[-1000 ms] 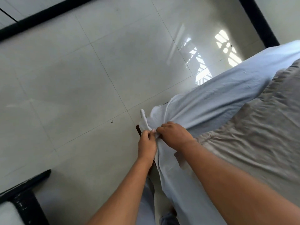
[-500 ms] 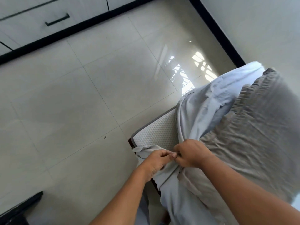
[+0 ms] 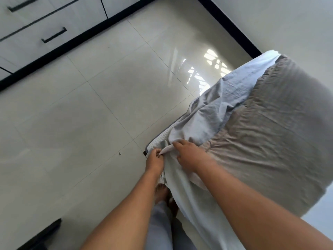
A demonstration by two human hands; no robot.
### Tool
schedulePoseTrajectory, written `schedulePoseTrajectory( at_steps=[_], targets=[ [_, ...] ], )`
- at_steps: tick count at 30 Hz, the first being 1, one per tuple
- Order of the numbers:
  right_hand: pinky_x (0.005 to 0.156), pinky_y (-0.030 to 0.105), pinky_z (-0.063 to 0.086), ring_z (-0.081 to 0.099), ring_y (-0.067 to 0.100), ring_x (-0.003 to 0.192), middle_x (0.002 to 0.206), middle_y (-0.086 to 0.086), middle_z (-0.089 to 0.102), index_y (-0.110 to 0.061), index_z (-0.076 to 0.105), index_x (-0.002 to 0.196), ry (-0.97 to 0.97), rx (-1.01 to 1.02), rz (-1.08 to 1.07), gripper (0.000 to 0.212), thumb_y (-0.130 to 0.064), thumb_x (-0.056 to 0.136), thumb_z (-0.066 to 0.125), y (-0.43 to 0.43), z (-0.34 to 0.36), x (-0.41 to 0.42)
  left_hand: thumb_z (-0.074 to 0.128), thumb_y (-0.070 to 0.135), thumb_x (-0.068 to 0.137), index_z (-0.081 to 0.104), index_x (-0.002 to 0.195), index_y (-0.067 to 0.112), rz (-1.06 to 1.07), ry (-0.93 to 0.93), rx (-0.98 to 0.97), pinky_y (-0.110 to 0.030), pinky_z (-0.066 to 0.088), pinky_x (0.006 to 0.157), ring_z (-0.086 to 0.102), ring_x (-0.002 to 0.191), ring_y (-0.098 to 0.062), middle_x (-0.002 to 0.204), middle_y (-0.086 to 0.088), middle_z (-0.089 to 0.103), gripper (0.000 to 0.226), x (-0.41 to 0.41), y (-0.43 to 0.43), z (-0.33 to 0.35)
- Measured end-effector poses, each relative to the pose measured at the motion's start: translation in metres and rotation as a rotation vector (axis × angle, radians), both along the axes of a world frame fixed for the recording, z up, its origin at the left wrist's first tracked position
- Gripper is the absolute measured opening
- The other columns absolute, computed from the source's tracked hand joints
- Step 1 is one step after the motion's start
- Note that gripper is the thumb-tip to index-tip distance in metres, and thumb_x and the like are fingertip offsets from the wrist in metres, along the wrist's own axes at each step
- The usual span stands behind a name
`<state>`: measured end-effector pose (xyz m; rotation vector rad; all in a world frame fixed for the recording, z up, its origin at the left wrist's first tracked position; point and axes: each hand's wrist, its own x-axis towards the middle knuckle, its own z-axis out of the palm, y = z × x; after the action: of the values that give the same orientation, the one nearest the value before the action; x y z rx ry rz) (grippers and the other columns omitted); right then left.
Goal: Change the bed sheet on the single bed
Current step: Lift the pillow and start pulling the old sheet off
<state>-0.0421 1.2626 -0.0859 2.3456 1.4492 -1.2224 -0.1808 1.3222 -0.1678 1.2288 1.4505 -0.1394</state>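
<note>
Since the sheet (image 3: 212, 112) was peeled off the mattress corner (image 3: 163, 139), bare padding is exposed there | left hand (image 3: 155, 160) pinches the hem beside that corner | right hand (image 3: 189, 156) apparently spread, pressing fabric | stripping judged underway.
</note>
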Motion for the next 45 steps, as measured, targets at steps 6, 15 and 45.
schedulePoseTrajectory(
  at_steps=[6,15,45],
  targets=[
    [0.101,0.045,0.047,0.050,0.035,0.129,0.134,0.013,0.053,-0.015,0.054,0.128,-0.108,0.093,-0.047,0.036,-0.025,0.093,0.055,-0.022,0.022,-0.013,0.063,0.028,0.092,0.061,0.121,0.015,-0.161,0.099,0.111,-0.042,0.053,0.095,0.064,0.108,-0.028,0.118,-0.008,0.069,0.032,-0.013,0.001,0.036],
    [0.090,0.042,0.046,0.057,0.034,0.111,0.116,0.011,0.058,-0.014,0.058,0.117,-0.306,0.214,-0.352,0.034,-0.038,0.093,0.060,-0.033,0.087,-0.013,0.063,0.029,0.093,0.055,0.129,0.013,-0.583,0.030,0.335,-0.031,0.048,0.089,0.061,0.114,-0.025,0.129,-0.006,0.063,0.040,0.033,0.013,0.161],
    [0.096,0.044,0.046,0.054,0.032,0.121,0.131,0.012,0.052,-0.016,0.045,0.137,-0.446,0.035,-1.313,0.051,-0.051,0.101,0.044,0.163,0.157,0.072,0.054,0.039,0.101,0.038,0.147,0.012,-1.839,-0.324,0.577,-0.044,0.036,0.112,0.033,0.143,-0.028,0.155,-0.007,0.037,0.056,0.252,0.262,0.246]
  ],
)
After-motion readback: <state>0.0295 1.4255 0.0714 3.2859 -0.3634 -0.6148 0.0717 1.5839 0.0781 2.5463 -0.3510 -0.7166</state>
